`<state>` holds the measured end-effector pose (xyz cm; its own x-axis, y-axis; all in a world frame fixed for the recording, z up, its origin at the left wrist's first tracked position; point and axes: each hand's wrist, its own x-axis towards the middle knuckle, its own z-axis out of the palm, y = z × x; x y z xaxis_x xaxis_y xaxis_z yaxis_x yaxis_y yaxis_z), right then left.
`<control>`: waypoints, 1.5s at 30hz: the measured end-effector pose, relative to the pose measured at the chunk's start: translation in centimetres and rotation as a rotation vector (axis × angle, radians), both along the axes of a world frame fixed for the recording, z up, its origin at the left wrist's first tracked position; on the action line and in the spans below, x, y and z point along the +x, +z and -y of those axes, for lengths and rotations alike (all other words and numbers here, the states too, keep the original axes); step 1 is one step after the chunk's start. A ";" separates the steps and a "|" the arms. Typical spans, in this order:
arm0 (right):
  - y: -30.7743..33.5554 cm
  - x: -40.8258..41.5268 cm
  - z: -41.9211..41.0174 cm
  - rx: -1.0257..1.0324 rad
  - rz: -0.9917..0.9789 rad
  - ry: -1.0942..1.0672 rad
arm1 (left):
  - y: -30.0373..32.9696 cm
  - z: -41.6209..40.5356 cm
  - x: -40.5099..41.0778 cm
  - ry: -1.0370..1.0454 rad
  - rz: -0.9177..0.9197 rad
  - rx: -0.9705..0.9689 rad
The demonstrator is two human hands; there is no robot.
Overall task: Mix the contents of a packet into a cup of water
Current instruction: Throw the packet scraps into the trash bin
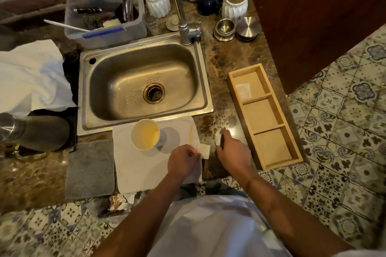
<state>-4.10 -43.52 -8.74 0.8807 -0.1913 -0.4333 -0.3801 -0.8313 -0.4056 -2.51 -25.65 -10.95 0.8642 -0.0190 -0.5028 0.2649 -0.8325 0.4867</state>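
Observation:
A white paper cup (145,134) stands on a white napkin (146,165) just in front of the sink, with pale yellowish liquid inside. My left hand (183,160) pinches a small white packet (204,151) to the right of the cup. My right hand (231,148) is over the counter beside it, fingers closed on a small white piece (217,138), possibly a torn strip. A thin wooden stirrer (190,134) lies on the napkin right of the cup.
A steel sink (144,87) with a tall faucet (177,2) lies behind the cup. A wooden three-part tray (264,115) at right holds another packet (243,91). Jars, a bottle and a plastic bin line the back. A grey mat (89,169) lies left of the napkin.

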 end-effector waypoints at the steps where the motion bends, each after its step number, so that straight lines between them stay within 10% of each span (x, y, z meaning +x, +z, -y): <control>1: -0.1 0.2 0.1 0.009 -0.003 0.011 | 0.1 0.1 -0.2 0.009 -0.007 0.001; 14: -0.1 1.2 1.0 0.022 0.042 0.084 | 1.2 -1.3 -2.1 0.182 0.021 -0.091; 23: 3.5 0.4 -1.9 0.501 0.080 -0.079 | 2.8 -6.3 -4.7 0.395 -0.032 -0.400; 45: 6.2 -11.0 -29.3 0.657 0.114 0.252 | 4.3 -32.5 -24.9 0.784 0.169 -0.521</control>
<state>-15.12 -14.19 -2.50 0.9103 0.2936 -0.2919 -0.1340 -0.4581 -0.8787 -27.42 6.86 -6.64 0.7864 0.4099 -0.4620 0.5473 -0.1156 0.8289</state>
